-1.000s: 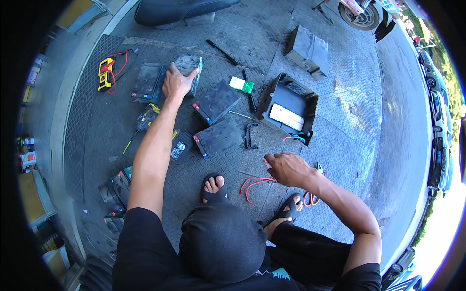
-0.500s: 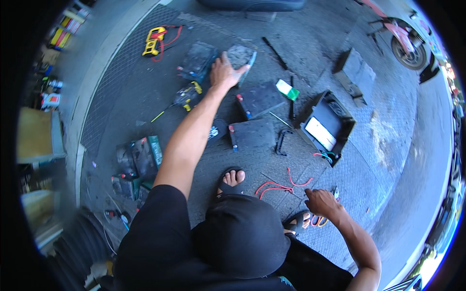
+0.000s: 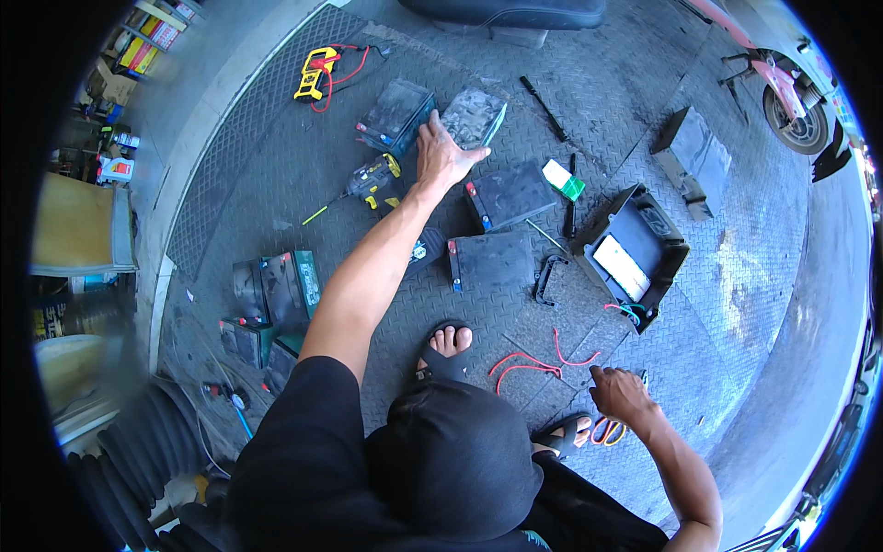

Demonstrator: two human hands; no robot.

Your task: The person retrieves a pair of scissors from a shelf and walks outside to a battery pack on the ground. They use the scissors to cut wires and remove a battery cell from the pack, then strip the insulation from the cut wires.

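My left hand (image 3: 446, 161) grips a dusty battery (image 3: 474, 115), thumb at its near corner, beside a second battery (image 3: 394, 113). Two more batteries (image 3: 509, 193) (image 3: 487, 260) lie below it. A yellow-and-black drill (image 3: 372, 179) lies left of my arm. My right hand (image 3: 622, 397) is low on the right, fingers curled over something I cannot make out, beside red wires (image 3: 524, 359) on the plated floor and above orange-handled cutters (image 3: 607, 434). An open black case (image 3: 630, 258) holds a white piece and wires; a black handle (image 3: 548, 279) lies left of it.
A yellow meter (image 3: 315, 74) with red lead sits at upper left, several batteries (image 3: 285, 290) at lower left, a grey box (image 3: 690, 161) at right. A seat (image 3: 501, 14) lies at the top, a pink scooter (image 3: 782, 97) upper right, cluttered shelving (image 3: 120, 147) along the left.
The view has shifted, sliding the scene rightward. My right hand has drawn back from the red wire it was at, which lies on the floor. My left hand remains on the same battery.
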